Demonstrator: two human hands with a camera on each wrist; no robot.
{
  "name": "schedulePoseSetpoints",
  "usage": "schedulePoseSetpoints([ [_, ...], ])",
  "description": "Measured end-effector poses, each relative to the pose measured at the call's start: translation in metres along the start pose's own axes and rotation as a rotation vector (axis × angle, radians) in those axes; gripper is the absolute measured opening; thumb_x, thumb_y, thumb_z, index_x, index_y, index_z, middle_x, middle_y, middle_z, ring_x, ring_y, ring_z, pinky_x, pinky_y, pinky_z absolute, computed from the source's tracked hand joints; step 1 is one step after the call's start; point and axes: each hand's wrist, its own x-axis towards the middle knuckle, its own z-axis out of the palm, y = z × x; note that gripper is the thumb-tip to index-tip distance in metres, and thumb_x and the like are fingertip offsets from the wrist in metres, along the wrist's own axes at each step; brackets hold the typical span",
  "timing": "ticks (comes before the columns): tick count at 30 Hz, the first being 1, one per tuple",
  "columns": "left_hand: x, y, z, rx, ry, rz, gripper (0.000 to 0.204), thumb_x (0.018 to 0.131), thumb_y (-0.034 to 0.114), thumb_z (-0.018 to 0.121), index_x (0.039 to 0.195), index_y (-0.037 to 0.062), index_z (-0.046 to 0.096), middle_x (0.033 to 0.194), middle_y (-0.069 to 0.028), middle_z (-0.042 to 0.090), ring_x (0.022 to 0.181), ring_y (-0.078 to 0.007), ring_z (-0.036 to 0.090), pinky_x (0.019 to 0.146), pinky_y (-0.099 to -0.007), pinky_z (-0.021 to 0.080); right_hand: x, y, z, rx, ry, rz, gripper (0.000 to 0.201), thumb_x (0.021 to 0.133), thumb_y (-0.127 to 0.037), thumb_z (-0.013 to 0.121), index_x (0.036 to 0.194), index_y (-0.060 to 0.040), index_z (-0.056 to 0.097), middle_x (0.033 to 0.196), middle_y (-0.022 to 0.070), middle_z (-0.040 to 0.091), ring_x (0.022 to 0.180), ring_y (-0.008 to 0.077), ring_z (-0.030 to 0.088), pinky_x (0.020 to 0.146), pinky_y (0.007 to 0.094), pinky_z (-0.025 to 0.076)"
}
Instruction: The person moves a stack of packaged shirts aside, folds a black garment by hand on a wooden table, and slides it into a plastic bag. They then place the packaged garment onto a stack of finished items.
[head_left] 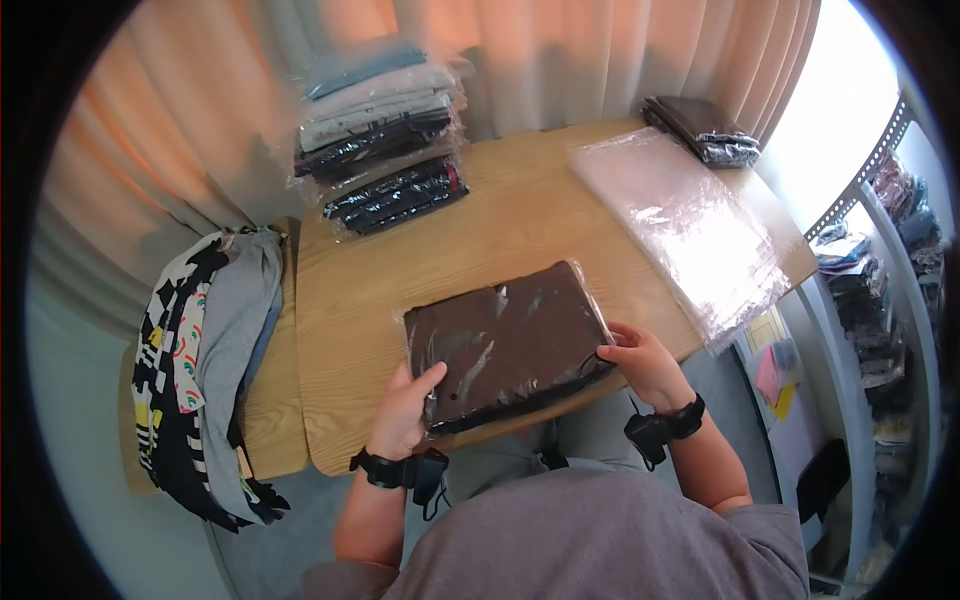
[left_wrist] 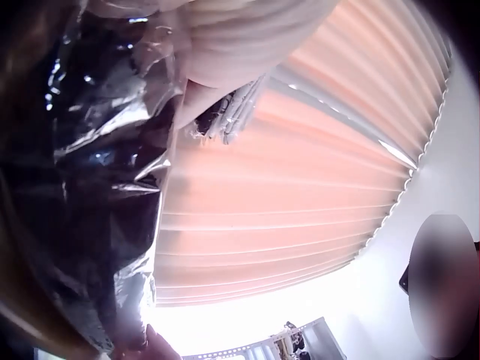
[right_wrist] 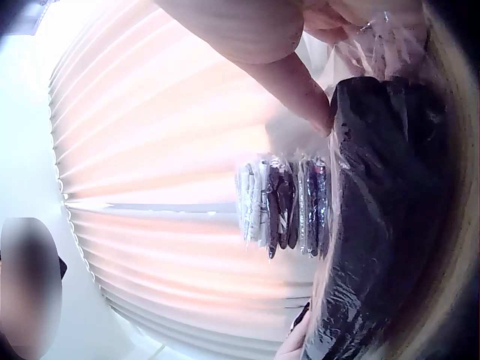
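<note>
A folded dark brown garment in a clear plastic bag is held between both hands over the table's front edge. My left hand grips its left side, thumb on top and fingers hidden beneath. At the right end, my right hand pinches the bag's edge with the thumb above. Shiny, wrinkled film covers the dark bagged garment in the left wrist view. In the right wrist view the thumb presses the rim of the bagged garment, and loose film bunches near the fingers.
Bagged folded clothes are stacked at the back left. Flat clear plastic bags lie on the right of the table, below a dark bagged bundle. Loose garments drape over the left side. A shelf rack stands right.
</note>
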Motion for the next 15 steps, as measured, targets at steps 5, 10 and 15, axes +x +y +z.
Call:
schedulePoseSetpoints([
  [5,0.016,-0.008,0.01,-0.124,-0.009,0.006,0.036,0.09,0.009,0.058,0.124,0.0001,0.048,0.117,-0.0116,0.059,0.102,-0.0221,0.06,0.088,-0.036,0.05,0.009,-0.004,-0.024,0.493,-0.097,0.009,0.045,0.092,-0.029,0.056,0.122,0.0037,0.049,0.111,0.0117,0.062,0.096,0.0189,0.059,0.087,0.0342,0.045],
  [10,0.03,-0.025,0.022,-0.289,0.003,-0.02,0.037,0.092,0.011,0.056,0.125,-0.001,0.047,0.121,-0.0143,0.058,0.105,-0.0247,0.06,0.089,-0.0373,0.051,0.01,0.013,-0.005,0.768,-0.07,0.048,0.05,0.094,-0.047,0.048,0.121,-0.0048,0.049,0.115,0.0102,0.06,0.104,0.0239,0.056,0.095,0.0467,0.042],
  [15,0.024,-0.025,0.025,-0.276,-0.019,-0.016,0.037,0.092,0.011,0.056,0.126,-0.0005,0.046,0.122,-0.0133,0.057,0.107,-0.0243,0.059,0.091,-0.0379,0.049,0.002,0.01,0.049,0.769,-0.19,0.133,0.041,0.095,-0.033,0.052,0.126,-0.0063,0.047,0.124,0.0094,0.056,0.116,0.0258,0.051,0.1,0.0451,0.039],
])
